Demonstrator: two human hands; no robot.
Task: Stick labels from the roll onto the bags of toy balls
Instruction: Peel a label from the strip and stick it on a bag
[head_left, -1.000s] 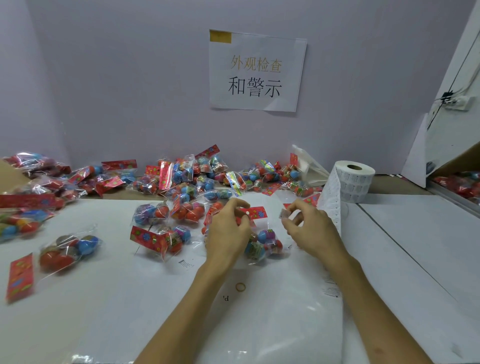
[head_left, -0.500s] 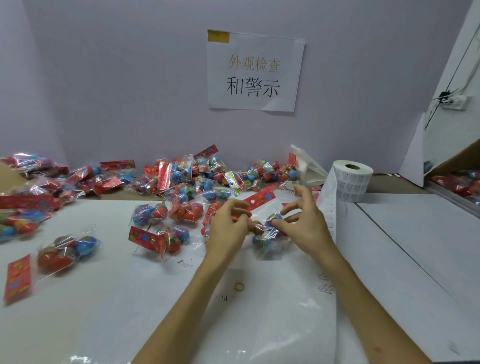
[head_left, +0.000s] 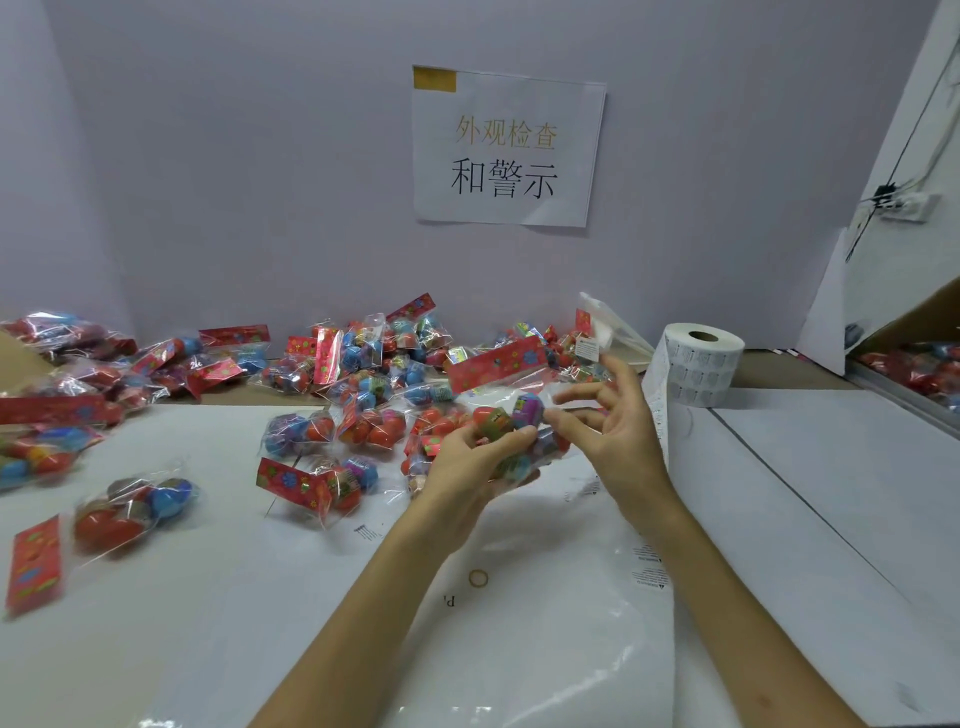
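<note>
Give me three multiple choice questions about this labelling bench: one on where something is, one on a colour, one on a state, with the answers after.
1. Where is the label roll?
A. on the table, beyond the right hand
B. among the bags at far left
C. hanging on the wall

2. What colour is the header card of the held bag?
A. green
B. red
C. plain white

3. What state is that bag in?
A. lying flat, untouched
B. tucked under the roll
C. gripped by the left hand, off the table

Answers:
1 A, the roll stands upright on the tabletop to the right of that hand.
2 B, the card is red with flower prints.
3 C, the left hand's fingers curl round the bag above the tabletop.
</note>
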